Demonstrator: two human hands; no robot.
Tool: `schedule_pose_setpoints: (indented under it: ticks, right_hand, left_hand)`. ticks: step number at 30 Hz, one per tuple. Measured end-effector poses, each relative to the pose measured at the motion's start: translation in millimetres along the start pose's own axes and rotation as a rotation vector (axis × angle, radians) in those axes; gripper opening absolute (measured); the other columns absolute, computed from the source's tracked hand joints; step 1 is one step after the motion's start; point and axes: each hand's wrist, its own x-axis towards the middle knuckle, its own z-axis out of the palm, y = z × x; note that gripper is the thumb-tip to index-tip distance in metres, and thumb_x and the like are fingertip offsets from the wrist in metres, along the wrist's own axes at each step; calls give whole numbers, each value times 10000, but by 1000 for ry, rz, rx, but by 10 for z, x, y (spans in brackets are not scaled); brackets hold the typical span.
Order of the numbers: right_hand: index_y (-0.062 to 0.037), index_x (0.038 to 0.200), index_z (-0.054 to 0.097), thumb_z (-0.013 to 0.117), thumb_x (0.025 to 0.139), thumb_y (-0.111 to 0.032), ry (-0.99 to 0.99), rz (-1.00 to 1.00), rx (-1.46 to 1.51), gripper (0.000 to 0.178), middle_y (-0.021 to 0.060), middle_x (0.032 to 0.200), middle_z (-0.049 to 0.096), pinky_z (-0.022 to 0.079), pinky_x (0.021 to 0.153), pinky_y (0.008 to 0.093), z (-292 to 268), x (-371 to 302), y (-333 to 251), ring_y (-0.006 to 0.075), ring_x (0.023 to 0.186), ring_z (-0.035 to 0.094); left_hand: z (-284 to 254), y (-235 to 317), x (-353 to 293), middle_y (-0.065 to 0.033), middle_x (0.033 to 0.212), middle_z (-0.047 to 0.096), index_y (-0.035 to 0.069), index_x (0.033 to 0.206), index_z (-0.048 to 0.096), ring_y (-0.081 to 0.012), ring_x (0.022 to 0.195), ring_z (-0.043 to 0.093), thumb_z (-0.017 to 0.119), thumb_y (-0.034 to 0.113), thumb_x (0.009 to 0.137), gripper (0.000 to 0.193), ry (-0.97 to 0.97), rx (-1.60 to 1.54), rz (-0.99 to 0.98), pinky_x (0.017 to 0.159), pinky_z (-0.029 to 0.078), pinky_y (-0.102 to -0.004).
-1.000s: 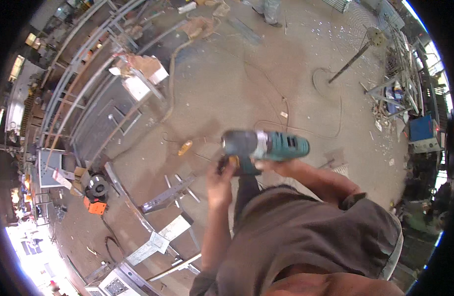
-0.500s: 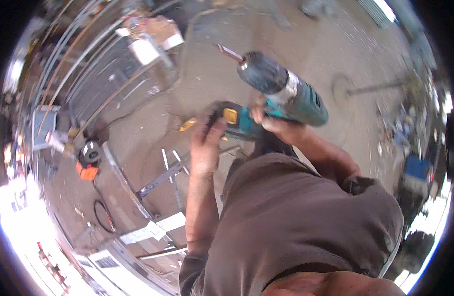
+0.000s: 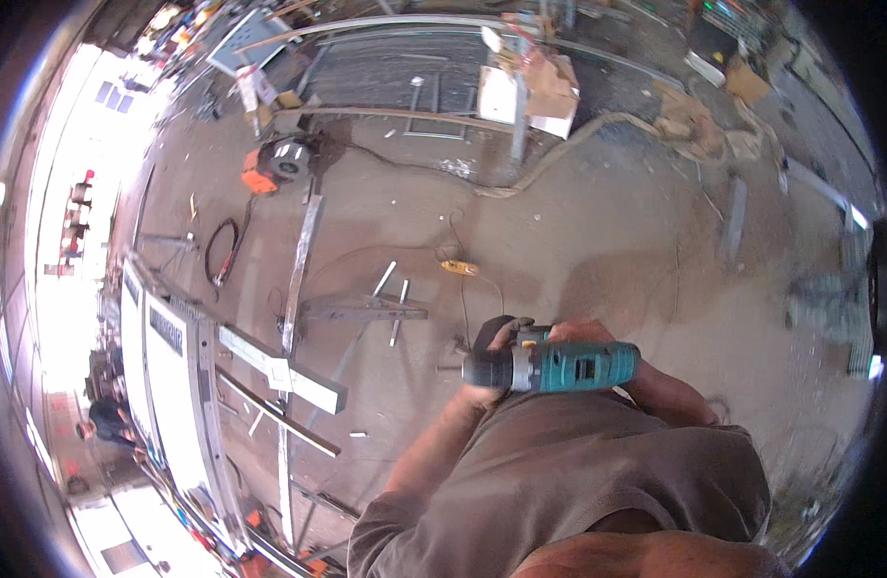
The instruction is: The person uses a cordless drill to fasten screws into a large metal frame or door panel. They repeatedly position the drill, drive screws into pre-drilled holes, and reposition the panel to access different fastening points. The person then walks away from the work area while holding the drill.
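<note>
A teal and black cordless drill [image 3: 586, 367] lies level in front of my chest, its dark chuck toward the left. A thin bit [image 3: 448, 368] sticks out of the chuck. My right hand [image 3: 578, 330] is closed at the drill's handle, mostly behind the teal body. Partly hidden by the chuck, my left hand [image 3: 480, 396] has its fingers curled round the dark battery end [image 3: 492, 330] of the drill.
Long metal bars [image 3: 302, 260] and white panels [image 3: 170, 356] stand at the left. A yellow corded block [image 3: 460, 267] and an orange-black machine [image 3: 280, 162] lie ahead on the floor, with cables. Cardboard [image 3: 551, 91] sits farther off. Another person [image 3: 106, 424] is at far left.
The view has swung round to the right. The drill has come in closer to my chest and turned level, its bit now pointing left. Both hands stay on it.
</note>
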Motion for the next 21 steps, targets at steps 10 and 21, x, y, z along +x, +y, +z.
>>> schedule_pose_setpoints:
  ticks: [10,21]
  right_hand:
    - [-8,1224,659,833,844,-357,-308,-411,156,544,74,1072,718,549,834,347,-987,1256,-113,196,938,685]
    - [-39,1183,673,749,920,-224,-377,-540,-257,330,106,1109,738,580,883,372,-1921,3353,-765,248,984,731]
  left_hand:
    - [-362,-49,633,-124,1406,551,16,1526,347,-210,1289,545,720,69,912,720,299,-62,-34,1100,442,-374]
    - [-1778,20,2110,-123,1393,557,37,1473,395,-211,1272,563,761,70,905,677,381,-472,221,1090,458,-374]
